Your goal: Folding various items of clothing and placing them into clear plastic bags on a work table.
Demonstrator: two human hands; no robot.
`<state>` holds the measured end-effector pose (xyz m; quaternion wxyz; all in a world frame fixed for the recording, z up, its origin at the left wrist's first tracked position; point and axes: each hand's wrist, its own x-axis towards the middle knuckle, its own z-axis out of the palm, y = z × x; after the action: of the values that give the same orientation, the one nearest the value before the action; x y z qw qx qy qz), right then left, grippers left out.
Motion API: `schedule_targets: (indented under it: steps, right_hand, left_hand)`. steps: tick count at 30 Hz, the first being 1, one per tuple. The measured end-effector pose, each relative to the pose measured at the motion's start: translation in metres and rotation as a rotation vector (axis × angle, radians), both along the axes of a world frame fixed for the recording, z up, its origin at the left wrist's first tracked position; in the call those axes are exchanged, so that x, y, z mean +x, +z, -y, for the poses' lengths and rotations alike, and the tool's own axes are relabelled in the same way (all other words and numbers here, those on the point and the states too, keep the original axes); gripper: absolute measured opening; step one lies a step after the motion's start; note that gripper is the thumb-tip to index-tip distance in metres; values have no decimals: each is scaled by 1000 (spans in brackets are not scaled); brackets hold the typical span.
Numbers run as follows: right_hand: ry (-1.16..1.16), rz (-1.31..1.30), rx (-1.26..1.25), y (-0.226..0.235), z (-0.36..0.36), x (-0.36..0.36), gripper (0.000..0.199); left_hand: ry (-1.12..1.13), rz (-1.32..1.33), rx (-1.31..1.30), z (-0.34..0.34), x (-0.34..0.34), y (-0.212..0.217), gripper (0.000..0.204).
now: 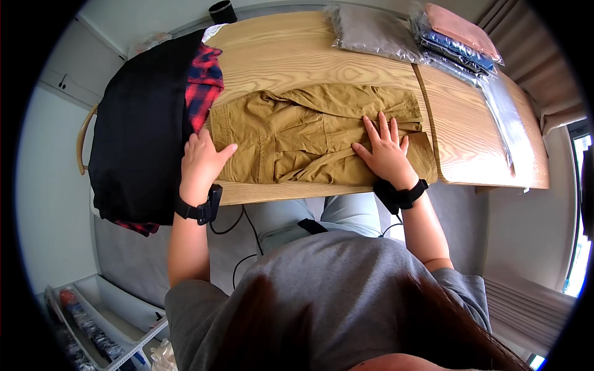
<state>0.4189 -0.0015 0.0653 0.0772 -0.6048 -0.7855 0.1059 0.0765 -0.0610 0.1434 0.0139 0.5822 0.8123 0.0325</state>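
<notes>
A mustard-brown cloth garment (pixel 303 136) lies lengthwise across the table in front of me, wrinkled, with seams showing along it. My right hand (pixel 388 153) rests on its right part, fingers spread and palm down. At the garment's left end is my left hand (pixel 203 159), thumb stretched away from the fingers. The thumb points over the brown cloth. The fingers lie by the edge of a large black cloth (pixel 142 123), beside a red and blue plaid cloth (pixel 204 83) that shows from under it. Nothing is gripped in either hand.
On the wooden table (pixel 266 52), a clear-bagged grey garment (pixel 374 32) lies at the back right, beside a stack of bagged folded clothes (pixel 461 40). Clear plastic bags (pixel 507 117) lie at the right. A black cup-like container (pixel 223 11) stands at the back; a white bin (pixel 117 309) is lower left.
</notes>
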Motion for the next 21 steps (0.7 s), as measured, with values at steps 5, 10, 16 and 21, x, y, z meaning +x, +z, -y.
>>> schedule_targets:
  steps: [5, 10, 16, 21]
  right_hand:
    - [11, 79, -35, 6, -4, -1, 73]
    - [37, 301, -145, 23, -20, -5, 78]
    - [43, 381, -282, 44, -30, -22, 85]
    - [359, -44, 22, 88, -45, -91, 44]
  left_hand:
    - [-37, 156, 74, 22, -29, -35, 58]
    - [-2, 265, 8, 18, -30, -40, 46]
    - [57, 247, 26, 22, -28, -38, 43]
    - [23, 221, 84, 29, -24, -40, 41]
